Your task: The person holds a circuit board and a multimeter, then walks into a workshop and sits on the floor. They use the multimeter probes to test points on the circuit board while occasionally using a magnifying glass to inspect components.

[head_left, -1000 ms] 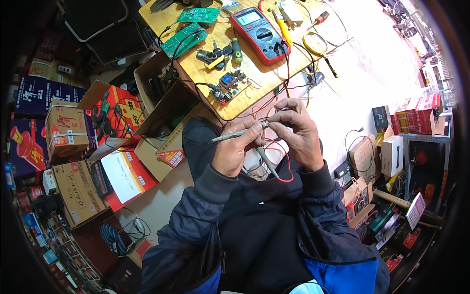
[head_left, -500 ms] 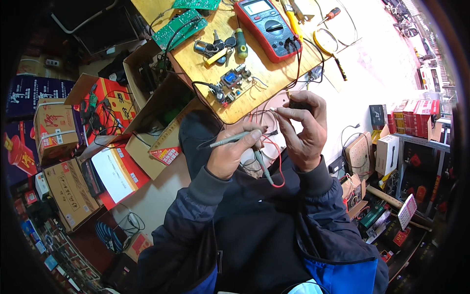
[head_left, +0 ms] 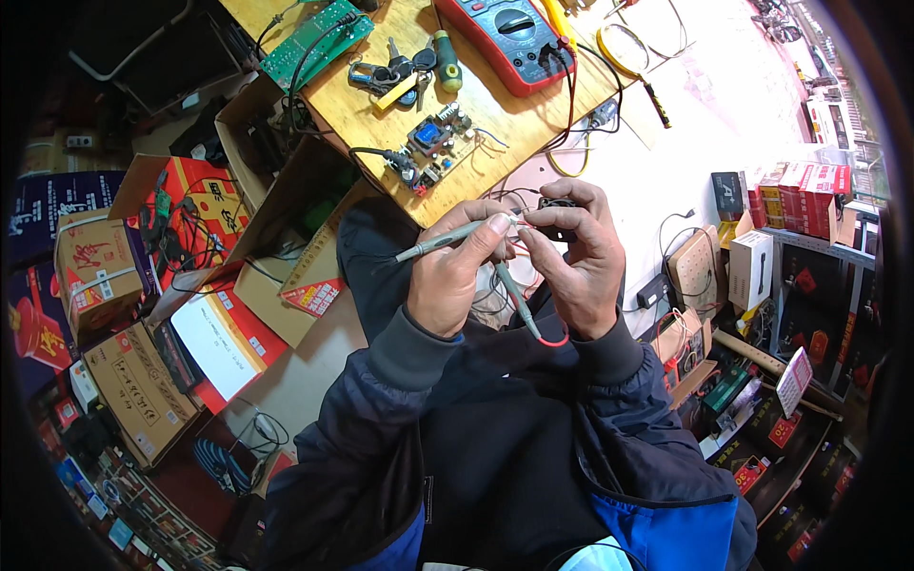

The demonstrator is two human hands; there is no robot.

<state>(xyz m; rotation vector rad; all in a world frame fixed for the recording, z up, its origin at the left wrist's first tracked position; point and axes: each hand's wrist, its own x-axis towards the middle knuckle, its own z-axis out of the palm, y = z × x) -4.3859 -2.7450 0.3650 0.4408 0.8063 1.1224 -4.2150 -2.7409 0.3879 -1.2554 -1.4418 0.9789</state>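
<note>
My left hand (head_left: 446, 284) is closed on two grey multimeter probes. One probe (head_left: 436, 243) points out to the left, pinched under the thumb; the other probe (head_left: 515, 297) hangs down between my hands, with a red lead at its end. My right hand (head_left: 583, 271) pinches a small white connector (head_left: 515, 226) between thumb and fingers, right at the left fingertips. Dark coiled cable shows behind my right fingers. The probe tips are hidden among the fingers, so I cannot tell whether they touch the connector.
On the wooden table (head_left: 495, 176) lie a small circuit board (head_left: 433, 143), keys (head_left: 400, 71), a screwdriver (head_left: 447, 62), a green board (head_left: 314, 43) and a red multimeter (head_left: 514, 43). Cartons (head_left: 138, 385) crowd the left; red boxes (head_left: 809, 195) stand at the right.
My hands have come together, the right moving slightly left, so the connector now meets the left fingertips. The table and its things have shifted up and left in view.
</note>
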